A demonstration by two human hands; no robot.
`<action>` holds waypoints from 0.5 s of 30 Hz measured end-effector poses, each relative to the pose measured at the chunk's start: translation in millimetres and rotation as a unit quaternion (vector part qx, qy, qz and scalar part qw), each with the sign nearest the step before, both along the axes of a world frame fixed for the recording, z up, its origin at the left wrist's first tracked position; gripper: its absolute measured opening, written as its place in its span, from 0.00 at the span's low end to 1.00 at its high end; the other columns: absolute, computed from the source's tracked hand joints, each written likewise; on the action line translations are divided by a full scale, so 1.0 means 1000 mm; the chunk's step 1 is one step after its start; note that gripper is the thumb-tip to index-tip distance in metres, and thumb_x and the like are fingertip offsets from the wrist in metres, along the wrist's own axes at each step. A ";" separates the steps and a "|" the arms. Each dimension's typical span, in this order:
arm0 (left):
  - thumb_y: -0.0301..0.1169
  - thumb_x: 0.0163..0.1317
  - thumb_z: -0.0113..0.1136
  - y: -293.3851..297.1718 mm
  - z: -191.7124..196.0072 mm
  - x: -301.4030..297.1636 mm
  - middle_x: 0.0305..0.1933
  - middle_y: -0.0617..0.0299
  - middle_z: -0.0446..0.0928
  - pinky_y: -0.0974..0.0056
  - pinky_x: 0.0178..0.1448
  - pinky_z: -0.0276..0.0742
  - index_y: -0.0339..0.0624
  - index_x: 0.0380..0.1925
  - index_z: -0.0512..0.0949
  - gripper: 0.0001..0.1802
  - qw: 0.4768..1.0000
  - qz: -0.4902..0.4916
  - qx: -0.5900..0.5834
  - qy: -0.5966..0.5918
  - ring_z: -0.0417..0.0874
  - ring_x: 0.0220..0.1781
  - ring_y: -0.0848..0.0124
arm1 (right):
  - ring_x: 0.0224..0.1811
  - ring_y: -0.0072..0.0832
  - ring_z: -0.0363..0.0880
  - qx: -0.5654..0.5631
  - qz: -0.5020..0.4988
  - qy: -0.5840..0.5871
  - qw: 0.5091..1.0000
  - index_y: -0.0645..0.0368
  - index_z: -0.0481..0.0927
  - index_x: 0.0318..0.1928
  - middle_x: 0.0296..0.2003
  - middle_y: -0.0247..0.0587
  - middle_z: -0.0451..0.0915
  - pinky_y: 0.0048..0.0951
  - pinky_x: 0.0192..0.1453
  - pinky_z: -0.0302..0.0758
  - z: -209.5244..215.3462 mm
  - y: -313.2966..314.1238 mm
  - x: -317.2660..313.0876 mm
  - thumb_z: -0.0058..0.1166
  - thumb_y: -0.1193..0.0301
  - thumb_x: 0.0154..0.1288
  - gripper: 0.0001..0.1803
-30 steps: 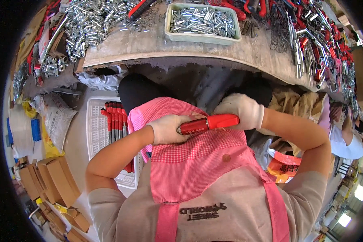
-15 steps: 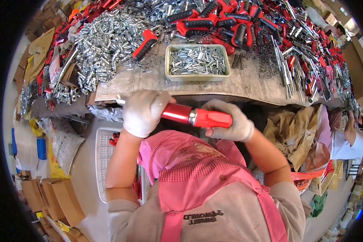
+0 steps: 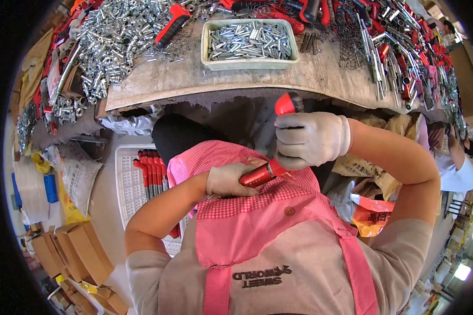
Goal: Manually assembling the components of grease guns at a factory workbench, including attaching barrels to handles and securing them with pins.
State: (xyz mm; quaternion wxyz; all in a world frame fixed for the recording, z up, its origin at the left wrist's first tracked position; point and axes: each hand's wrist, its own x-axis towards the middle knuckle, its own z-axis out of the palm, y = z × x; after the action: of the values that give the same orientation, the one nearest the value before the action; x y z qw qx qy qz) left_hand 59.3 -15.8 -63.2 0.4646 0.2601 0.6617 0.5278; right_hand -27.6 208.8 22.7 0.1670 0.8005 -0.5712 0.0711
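Both gloved hands, left hand (image 3: 230, 180) and right hand (image 3: 310, 139), have their fingers wrapped tight around the red-handled tool (image 3: 270, 152) held below the bench (image 3: 194, 79) edge, where a slipping glove could drop it.

Brown cardboard boxes (image 3: 71, 252), flaps open, sit stacked on the floor at the near left. Just beyond them a yellow bag (image 3: 68, 202) leans against a grey woven sack with dark print (image 3: 81, 173). Farther left lies a small blue packet (image 3: 50, 188). At the right, near the person's elbow, an orange plastic bag with red print (image 3: 373, 220) sits below a tan paper sack (image 3: 362, 168).
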 end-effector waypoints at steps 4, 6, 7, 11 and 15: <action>0.36 0.49 0.67 0.006 -0.013 0.008 0.39 0.57 0.78 0.62 0.48 0.72 0.37 0.43 0.74 0.22 0.989 0.065 0.123 0.042 0.78 0.39 0.68 | 0.34 0.32 0.73 -0.010 -0.002 0.019 1.000 0.55 0.74 0.27 0.26 0.35 0.70 0.37 0.49 0.72 0.005 0.005 0.012 0.50 0.64 0.42 0.11; 0.35 0.49 0.66 0.005 -0.014 0.005 0.38 0.57 0.79 0.62 0.47 0.73 0.37 0.43 0.74 0.22 0.994 0.029 0.107 0.009 0.78 0.39 0.67 | 0.34 0.31 0.73 0.011 0.004 0.034 0.999 0.55 0.75 0.30 0.27 0.35 0.72 0.37 0.49 0.73 0.014 0.004 0.013 0.51 0.64 0.43 0.12; 0.35 0.50 0.66 0.005 -0.012 0.002 0.38 0.57 0.79 0.62 0.47 0.73 0.37 0.43 0.74 0.22 0.996 -0.011 0.090 -0.022 0.78 0.39 0.67 | 0.34 0.30 0.74 0.032 0.007 0.051 0.998 0.55 0.76 0.32 0.29 0.35 0.74 0.36 0.48 0.74 0.017 0.005 0.013 0.52 0.65 0.43 0.13; 0.37 0.50 0.66 0.004 0.007 0.001 0.37 0.54 0.79 0.61 0.46 0.73 0.38 0.44 0.74 0.23 0.996 -0.001 0.077 -0.055 0.80 0.38 0.64 | 0.34 0.28 0.74 0.001 -0.045 0.006 0.999 0.53 0.75 0.33 0.29 0.32 0.73 0.36 0.48 0.75 0.002 0.009 0.019 0.53 0.66 0.42 0.13; 0.41 0.50 0.66 0.002 0.020 0.001 0.35 0.47 0.78 0.60 0.46 0.73 0.36 0.45 0.73 0.26 0.996 0.025 -0.023 0.082 0.80 0.38 0.59 | 0.34 0.27 0.73 0.012 -0.103 -0.030 0.994 0.53 0.75 0.33 0.28 0.31 0.71 0.37 0.48 0.75 0.004 0.013 0.021 0.53 0.67 0.42 0.13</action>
State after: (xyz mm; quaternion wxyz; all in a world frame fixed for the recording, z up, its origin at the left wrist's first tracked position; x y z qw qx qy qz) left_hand 60.6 -13.7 -43.3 0.4013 0.2755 0.7159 0.5005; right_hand -6.6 222.3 26.8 0.1468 0.7370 -0.6560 0.0705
